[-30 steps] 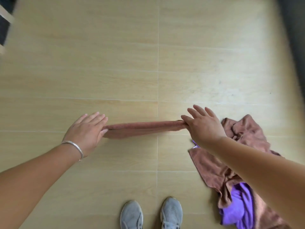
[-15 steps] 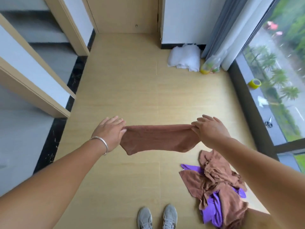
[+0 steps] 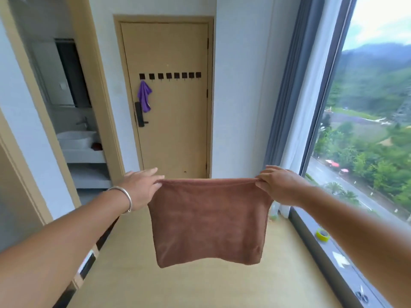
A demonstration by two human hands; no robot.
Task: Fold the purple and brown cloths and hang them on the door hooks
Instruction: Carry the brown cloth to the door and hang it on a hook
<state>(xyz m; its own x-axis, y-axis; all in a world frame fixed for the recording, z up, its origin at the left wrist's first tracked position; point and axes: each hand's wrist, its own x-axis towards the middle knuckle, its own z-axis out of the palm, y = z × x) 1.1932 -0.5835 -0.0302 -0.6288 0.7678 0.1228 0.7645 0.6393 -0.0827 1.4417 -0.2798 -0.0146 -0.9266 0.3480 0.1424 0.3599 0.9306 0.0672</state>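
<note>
A folded brown cloth (image 3: 209,221) hangs in the air in front of me, stretched flat by its top edge. My left hand (image 3: 140,187) pinches the upper left corner. My right hand (image 3: 280,185) pinches the upper right corner. Straight ahead stands a tan door (image 3: 178,130) with a row of several dark hooks (image 3: 170,75) across it. A purple cloth (image 3: 144,96) hangs from the leftmost hook, above the black door handle (image 3: 139,114).
A bathroom doorway with a white sink (image 3: 76,138) opens on the left. A tall window (image 3: 367,130) with a grey curtain (image 3: 289,85) runs along the right. On the window ledge lie a yellow tape roll (image 3: 323,234) and scissors (image 3: 361,296).
I have lifted the brown cloth from near the floor to chest height. My view has swung up from the floor to the door, and the cloth pile has left view.
</note>
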